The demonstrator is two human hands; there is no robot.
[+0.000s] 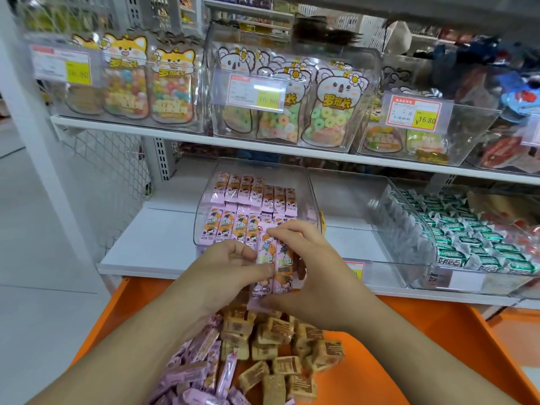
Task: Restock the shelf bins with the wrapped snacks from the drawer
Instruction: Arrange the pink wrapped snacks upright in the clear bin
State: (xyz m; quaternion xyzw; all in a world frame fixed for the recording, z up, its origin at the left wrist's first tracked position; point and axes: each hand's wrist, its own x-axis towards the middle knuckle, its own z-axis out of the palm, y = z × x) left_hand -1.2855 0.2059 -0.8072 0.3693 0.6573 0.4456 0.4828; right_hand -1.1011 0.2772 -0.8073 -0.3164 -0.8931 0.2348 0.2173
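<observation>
Nearest you, the orange drawer [394, 361] lies open, its smooth plastic floor bare on the right and heaped at left and centre. Crinkly pink wrapped snacks [201, 372] pile at the lower left; blocky tan wrapped cakes [286, 346] with brown print sit jumbled just beside them, touching.

Above the heap, your hands meet over the drawer's far edge. Your left hand [225, 267] curls its fingers onto the left side of a small stack of pink snack bars [274, 267], and your right hand [309, 270] wraps thumb below and fingers over the top, so both hold the bars upright between them.

Just beyond, the clear bin [201, 217] with rounded glossy walls holds neat rows of the same pink bars [251, 206], standing side by side; its front right corner is hidden behind your hands. The white shelf [157, 244] to its left is flat and bare. To the right, a second clear bin [350, 217] shows an open floor, and further right a third one is packed with green-and-white foil packets [467, 238].

On the upper shelf, transparent boxes carry animal-shaped candy pouches [336, 109] and yellow-tagged price labels [415, 112].
</observation>
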